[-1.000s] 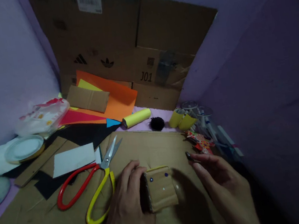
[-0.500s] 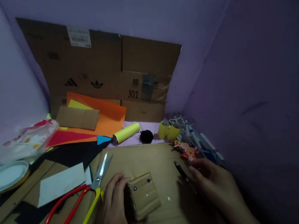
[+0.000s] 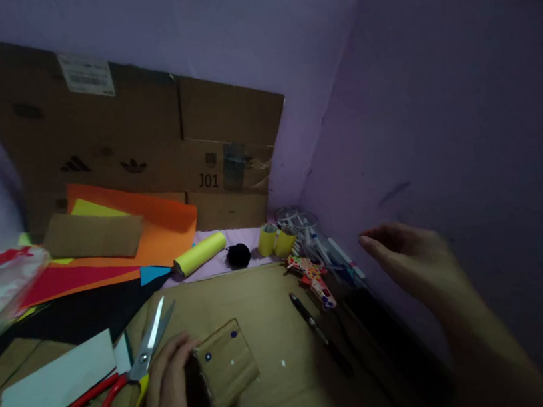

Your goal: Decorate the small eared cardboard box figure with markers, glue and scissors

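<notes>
My left hand (image 3: 170,399) grips a small folded cardboard piece (image 3: 228,366) with blue and white dots on its face, resting on a brown cardboard sheet (image 3: 270,305). My right hand (image 3: 414,261) is raised off the surface near the purple wall, fingers loosely curled, holding nothing. A dark pen (image 3: 317,335) lies on the cardboard between the two hands. Scissors (image 3: 110,391) with red and yellow handles lie just left of my left hand.
Orange, yellow and red paper sheets (image 3: 154,230) and a cardboard strip (image 3: 91,234) lie at the back left. A yellow roll (image 3: 201,254), a black pom-pom (image 3: 239,254), yellow tubes (image 3: 276,240) and markers (image 3: 332,255) sit by the right wall. A flattened box (image 3: 141,141) leans behind.
My right hand put the dark pen down on the cardboard and lifted up to the right. The view swung rightward. My left hand still holds the cardboard piece.
</notes>
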Tool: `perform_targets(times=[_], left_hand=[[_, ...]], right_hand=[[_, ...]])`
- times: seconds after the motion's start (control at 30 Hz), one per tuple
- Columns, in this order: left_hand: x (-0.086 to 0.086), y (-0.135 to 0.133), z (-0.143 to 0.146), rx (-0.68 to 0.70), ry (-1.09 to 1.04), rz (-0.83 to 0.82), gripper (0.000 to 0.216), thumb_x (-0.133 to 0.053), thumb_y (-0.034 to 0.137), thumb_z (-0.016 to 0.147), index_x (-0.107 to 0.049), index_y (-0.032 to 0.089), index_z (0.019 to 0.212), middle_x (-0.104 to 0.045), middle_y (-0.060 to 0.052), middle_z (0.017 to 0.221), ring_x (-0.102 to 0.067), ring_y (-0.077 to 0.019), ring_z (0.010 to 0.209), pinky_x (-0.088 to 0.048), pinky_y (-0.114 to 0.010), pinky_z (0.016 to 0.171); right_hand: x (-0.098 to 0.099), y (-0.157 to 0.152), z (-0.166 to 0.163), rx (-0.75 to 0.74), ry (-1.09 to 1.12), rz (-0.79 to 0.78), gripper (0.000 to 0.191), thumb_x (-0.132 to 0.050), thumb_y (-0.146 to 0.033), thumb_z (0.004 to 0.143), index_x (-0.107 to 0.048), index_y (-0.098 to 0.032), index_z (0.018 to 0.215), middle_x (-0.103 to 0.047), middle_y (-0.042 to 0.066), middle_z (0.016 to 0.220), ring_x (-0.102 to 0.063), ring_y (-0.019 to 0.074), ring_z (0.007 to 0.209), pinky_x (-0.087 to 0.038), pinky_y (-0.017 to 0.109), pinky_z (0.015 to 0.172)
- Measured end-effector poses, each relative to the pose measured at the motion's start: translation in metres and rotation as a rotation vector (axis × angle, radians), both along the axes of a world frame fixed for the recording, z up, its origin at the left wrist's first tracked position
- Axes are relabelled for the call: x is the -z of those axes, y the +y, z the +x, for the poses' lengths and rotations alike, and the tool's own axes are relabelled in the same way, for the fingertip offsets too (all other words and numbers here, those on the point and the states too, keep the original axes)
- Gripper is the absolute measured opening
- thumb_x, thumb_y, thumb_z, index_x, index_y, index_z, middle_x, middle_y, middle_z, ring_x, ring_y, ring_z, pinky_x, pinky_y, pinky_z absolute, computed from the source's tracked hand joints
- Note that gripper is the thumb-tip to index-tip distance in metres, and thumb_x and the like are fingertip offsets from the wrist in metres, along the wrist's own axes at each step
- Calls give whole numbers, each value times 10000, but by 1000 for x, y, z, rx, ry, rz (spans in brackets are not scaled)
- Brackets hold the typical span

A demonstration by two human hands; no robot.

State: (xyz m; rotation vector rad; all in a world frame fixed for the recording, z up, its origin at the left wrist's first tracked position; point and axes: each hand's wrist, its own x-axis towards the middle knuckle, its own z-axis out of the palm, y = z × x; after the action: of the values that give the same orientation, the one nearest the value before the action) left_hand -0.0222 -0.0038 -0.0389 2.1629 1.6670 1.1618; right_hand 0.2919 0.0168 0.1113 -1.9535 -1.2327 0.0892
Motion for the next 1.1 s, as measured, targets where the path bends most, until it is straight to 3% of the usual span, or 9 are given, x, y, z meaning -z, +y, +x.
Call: perform_targets(times=[0.1,0.2,0.43,0.53,0.63,0.83,0.97,1.03,1.1], left_hand=[[3,4,-3,10,52,43,564,-613,322,690,-412,209,1205,-495,-135,1236,-547,-350,1100,-525,-511,891],[4,2,-2,23,62,57,556,-614,343,706,-410,201,1203,-489,-143,1245,-537,-360,1113,-525,-529,888],[-2,-6,1,31,72,44,542,-613,306,747,-388,203,1229,-468,-134,1275,-535,-334,1139,-524,-515,913],[-5,-7,4,32,21,30,550,-611,285,735,-386,200,1229,-451,-138,1297,-501,-343,1177,-491,-551,949],[-8,-9,7,40,-20,-1,550,-604,233,728,-380,197,1228,-442,-138,1306,-478,-333,1203,-461,-560,982],[-15,-14,8,30,-34,-7,566,-602,182,713,-373,212,1230,-431,-130,1323,-476,-319,1215,-460,-551,991],[-17,-14,8,14,-31,-27,558,-607,163,705,-385,220,1214,-439,-123,1318,-490,-310,1202,-473,-537,984],[-18,-14,7,14,-26,-25,572,-618,166,704,-383,218,1223,-430,-124,1326,-483,-305,1210,-469,-523,996],[-19,-14,6,16,-16,-30,580,-615,171,715,-375,220,1241,-414,-124,1342,-470,-299,1227,-461,-512,1008]], right_hand=[[2,-18,-1,-13,-120,-239,236,-544,-360,783,-708,-191,765,-742,53,707,-683,225,682,-460,279,568],[24,-16,-10,-110,-161,-524,221,-500,-263,853,-704,-182,832,-751,50,778,-691,203,746,-459,258,599],[78,34,-33,-29,-178,-664,173,-632,-305,870,-661,-153,948,-691,63,991,-652,211,914,-506,407,822],[87,40,-31,8,-95,-620,197,-594,-305,905,-630,-160,1034,-662,56,1058,-646,197,925,-520,413,824],[91,35,-27,-38,70,-510,180,-643,-272,853,-639,-141,976,-695,53,908,-670,200,819,-540,370,744],[80,-7,-43,-181,462,-193,354,-631,-338,753,-599,-167,1061,-711,71,906,-688,240,820,-558,303,676],[73,-43,-62,-312,1007,-25,466,-840,-367,550,-639,-182,927,-589,-17,711,-567,120,557,-523,219,497],[74,-56,-71,-397,1169,8,509,-855,-442,533,-662,-188,929,-481,-55,620,-415,59,437,-460,178,389],[77,-63,-77,-430,1240,-10,543,-843,-520,523,-677,-192,921,-506,-35,648,-353,39,415,-380,144,316]])
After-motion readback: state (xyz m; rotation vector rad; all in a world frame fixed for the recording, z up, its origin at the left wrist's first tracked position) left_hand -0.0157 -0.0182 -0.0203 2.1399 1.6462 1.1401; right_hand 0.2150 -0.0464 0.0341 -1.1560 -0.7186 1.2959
